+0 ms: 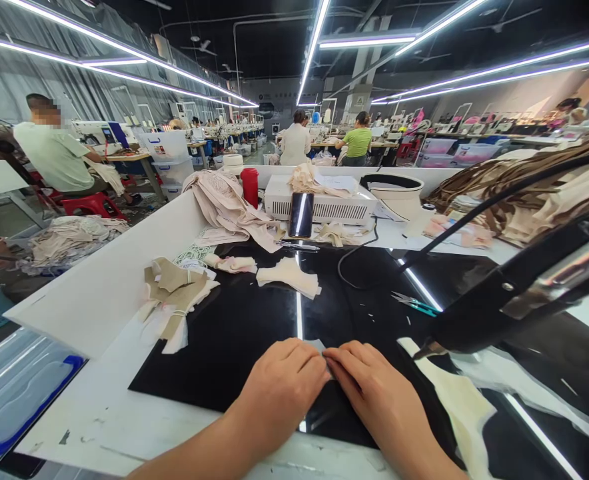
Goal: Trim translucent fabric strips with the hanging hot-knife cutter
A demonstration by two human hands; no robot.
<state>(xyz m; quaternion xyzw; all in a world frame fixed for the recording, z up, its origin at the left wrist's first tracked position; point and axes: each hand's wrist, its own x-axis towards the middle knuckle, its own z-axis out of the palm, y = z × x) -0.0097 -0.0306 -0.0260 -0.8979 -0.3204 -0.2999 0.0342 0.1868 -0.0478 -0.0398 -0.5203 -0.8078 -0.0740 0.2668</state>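
Note:
My left hand [283,381] and my right hand [374,393] meet low over the black glossy work surface [214,360]. Both have their fingers closed on a small pale, thin piece of material [317,345]; most of it is hidden under the fingertips, and I cannot tell its exact kind. To the right of my right hand lies a cream cut fabric piece [457,403], with translucent white sheet material [509,373] beside it. The dark pointed nozzle [429,348] of a black machine arm [494,303] hangs over these pieces.
Teal-handled thread snips [419,305] lie beyond my right hand. Cream fabric pieces [289,275] and a tied olive bundle [177,287] sit on the board. A phone [302,215] leans against a white vented box [279,200]. Co-workers sit at sewing machines beyond.

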